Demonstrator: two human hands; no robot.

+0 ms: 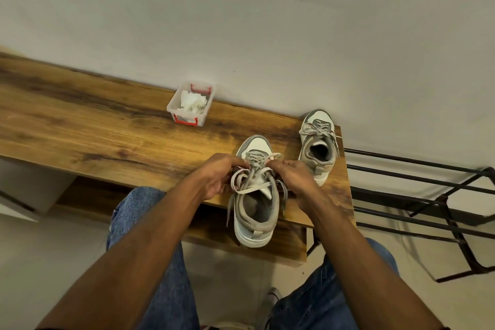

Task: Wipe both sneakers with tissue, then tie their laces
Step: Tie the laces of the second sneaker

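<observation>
Both hands, the left hand (218, 178) and right hand (290, 178), are pinching the laces (250, 185) over the near sneaker (253, 195), which is sitting between them on the bench (107, 136). Uneven pulling risks collapsing the loops; 1 sneaker (318, 142) beyond the right-hand grip already looks tied.

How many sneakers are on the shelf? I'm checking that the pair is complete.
2. The near sneaker sits at the wooden shelf's front edge between both hands; the far sneaker stands at the right end by the wall.

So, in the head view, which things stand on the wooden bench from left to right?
Clear plastic box with crumpled tissue → near sneaker, its laces held by both hands → far sneaker by the bench's right end.
</observation>
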